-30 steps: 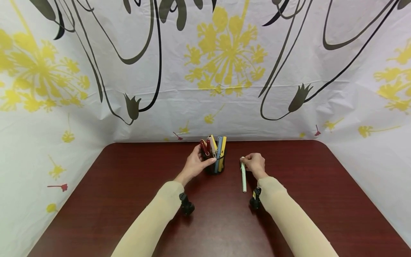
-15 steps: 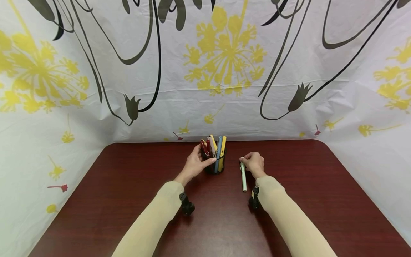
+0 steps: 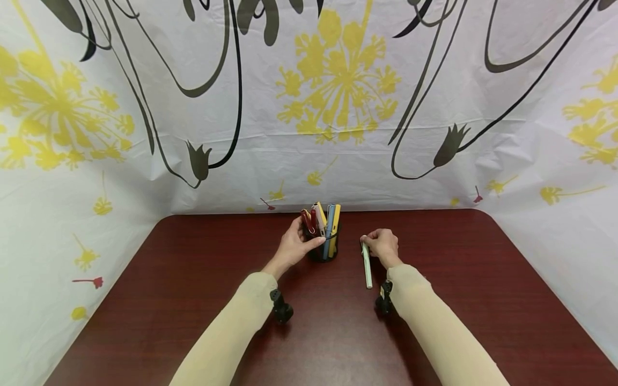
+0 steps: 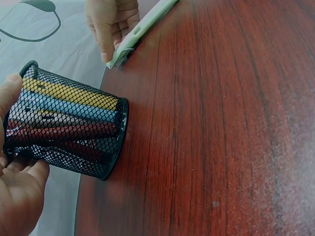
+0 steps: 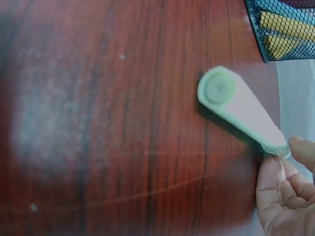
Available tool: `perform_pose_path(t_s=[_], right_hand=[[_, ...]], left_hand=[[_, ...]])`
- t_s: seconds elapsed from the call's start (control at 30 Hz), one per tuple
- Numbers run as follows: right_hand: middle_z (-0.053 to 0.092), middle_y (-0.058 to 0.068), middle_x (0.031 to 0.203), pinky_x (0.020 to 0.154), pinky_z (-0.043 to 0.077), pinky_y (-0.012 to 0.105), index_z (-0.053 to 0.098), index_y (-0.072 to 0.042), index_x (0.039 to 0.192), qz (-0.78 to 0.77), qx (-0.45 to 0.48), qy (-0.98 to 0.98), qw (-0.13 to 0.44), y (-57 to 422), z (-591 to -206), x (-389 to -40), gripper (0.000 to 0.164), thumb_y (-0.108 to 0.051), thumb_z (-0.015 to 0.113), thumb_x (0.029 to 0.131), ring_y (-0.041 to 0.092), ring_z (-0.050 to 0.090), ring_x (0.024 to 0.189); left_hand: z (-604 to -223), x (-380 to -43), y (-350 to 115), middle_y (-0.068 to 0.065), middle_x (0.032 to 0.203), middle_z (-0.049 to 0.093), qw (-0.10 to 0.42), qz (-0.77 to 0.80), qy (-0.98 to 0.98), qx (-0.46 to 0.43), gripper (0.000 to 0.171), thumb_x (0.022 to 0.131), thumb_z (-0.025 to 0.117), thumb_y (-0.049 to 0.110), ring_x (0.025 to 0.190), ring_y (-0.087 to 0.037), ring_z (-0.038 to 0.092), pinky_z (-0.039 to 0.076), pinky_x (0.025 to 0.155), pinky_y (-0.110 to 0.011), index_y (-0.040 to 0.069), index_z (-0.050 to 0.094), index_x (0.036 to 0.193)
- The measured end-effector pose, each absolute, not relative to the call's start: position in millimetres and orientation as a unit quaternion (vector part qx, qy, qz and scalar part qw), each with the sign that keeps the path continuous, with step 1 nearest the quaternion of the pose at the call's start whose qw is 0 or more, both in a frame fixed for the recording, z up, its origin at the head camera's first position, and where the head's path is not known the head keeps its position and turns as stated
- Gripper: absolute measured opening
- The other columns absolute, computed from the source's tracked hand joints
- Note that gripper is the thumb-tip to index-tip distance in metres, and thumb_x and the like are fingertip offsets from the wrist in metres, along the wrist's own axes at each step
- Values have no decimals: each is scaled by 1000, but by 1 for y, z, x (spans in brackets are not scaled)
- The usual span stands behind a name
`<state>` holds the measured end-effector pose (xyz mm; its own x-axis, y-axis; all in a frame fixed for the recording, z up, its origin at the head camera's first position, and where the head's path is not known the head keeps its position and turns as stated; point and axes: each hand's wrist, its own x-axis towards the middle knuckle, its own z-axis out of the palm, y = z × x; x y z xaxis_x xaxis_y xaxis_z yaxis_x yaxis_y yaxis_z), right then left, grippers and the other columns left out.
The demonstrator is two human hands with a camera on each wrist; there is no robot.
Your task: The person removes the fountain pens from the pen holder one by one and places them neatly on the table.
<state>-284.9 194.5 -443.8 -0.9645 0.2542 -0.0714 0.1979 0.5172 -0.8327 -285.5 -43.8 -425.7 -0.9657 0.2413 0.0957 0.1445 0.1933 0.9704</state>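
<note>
My left hand (image 3: 291, 247) holds a black wire-mesh pen cup (image 4: 69, 123) that stands upright near the table's far edge, thumb on the near side and fingers round the left. Yellow, blue, whitish and dark red pens (image 3: 332, 230) stick out of its top. To the right of the cup, my right hand (image 3: 383, 246) pinches a pale green pen (image 3: 367, 268) by its far end, between thumb and fingertips. The pen's other end points toward me, its rounded tip large in the right wrist view. A clip shows by the pinched end in the left wrist view.
The dark red wood-grain table (image 3: 203, 262) has rounded far corners. Behind it and at both sides hangs a white sheet (image 3: 270, 177) with yellow flowers and grey stems. A small black camera (image 3: 281, 308) sits at each wrist.
</note>
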Motion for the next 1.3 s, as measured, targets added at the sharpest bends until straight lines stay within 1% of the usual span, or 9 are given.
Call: perform_pose_path(t_s=[0.27, 0.57, 0.67, 0.87, 1.03, 1.1, 1.17, 1.27, 1.3], right_hand=[[65, 13, 89, 65, 57, 31, 67, 2, 91, 478, -138, -867, 21, 193, -443, -284, 18, -16, 65, 89, 15, 64, 69], [65, 18, 97, 65, 57, 30, 67, 3, 95, 479, -130, -868, 24, 195, -443, -281, 20, -17, 64, 90, 18, 68, 69], [66, 20, 98, 65, 57, 29, 67, 3, 98, 482, -120, -867, 35, 195, -440, -280, 22, -17, 64, 90, 23, 69, 74], [66, 23, 105, 71, 57, 32, 65, 3, 111, 503, -98, -856, 71, 191, -426, -282, 28, -17, 62, 92, 33, 68, 90], [64, 22, 105, 77, 57, 35, 62, 2, 116, 543, -73, -830, 104, 179, -408, -283, 30, -18, 61, 93, 36, 66, 94], [63, 21, 103, 79, 56, 36, 63, 1, 115, 570, -61, -811, 116, 173, -401, -283, 30, -18, 61, 92, 32, 67, 90], [63, 20, 103, 81, 55, 38, 63, 1, 115, 597, -49, -791, 125, 166, -396, -284, 30, -18, 62, 92, 22, 69, 83], [62, 19, 104, 85, 54, 39, 62, 1, 116, 630, -29, -765, 133, 156, -391, -284, 31, -17, 63, 91, 7, 64, 76], [62, 19, 104, 85, 54, 39, 62, 2, 116, 636, -24, -759, 136, 153, -390, -283, 31, -17, 64, 91, 5, 63, 76]], left_hand=[[-427, -285, -44, -16, 143, 41, 31, 618, 776, 125, 79, 82, 75, 20, 132, -26, 42, 37, 106, -40, 5, 29, 144], [-428, -284, -43, -16, 144, 40, 34, 619, 775, 124, 80, 82, 75, 20, 133, -26, 41, 37, 106, -40, 5, 29, 145], [-428, -285, -43, -16, 144, 40, 34, 619, 775, 125, 79, 82, 74, 20, 132, -26, 42, 38, 106, -40, 5, 28, 145], [-426, -285, -44, -18, 145, 38, 36, 622, 772, 127, 80, 82, 74, 17, 133, -28, 40, 36, 107, -42, 4, 28, 145], [-406, -271, -44, -23, 145, 37, 41, 619, 773, 132, 77, 84, 71, 11, 134, -32, 38, 35, 107, -44, -2, 26, 144], [-398, -265, -44, -24, 145, 36, 43, 618, 774, 131, 76, 84, 70, 10, 135, -33, 36, 34, 108, -44, -4, 26, 144], [-394, -261, -44, -25, 145, 35, 44, 619, 774, 129, 75, 85, 70, 10, 135, -33, 36, 34, 108, -44, -5, 25, 144], [-392, -259, -43, -25, 145, 35, 43, 621, 772, 127, 75, 85, 69, 9, 135, -34, 36, 34, 108, -44, -5, 25, 144], [-392, -259, -43, -25, 145, 35, 43, 621, 772, 127, 75, 85, 69, 9, 134, -34, 37, 34, 108, -44, -5, 25, 144]])
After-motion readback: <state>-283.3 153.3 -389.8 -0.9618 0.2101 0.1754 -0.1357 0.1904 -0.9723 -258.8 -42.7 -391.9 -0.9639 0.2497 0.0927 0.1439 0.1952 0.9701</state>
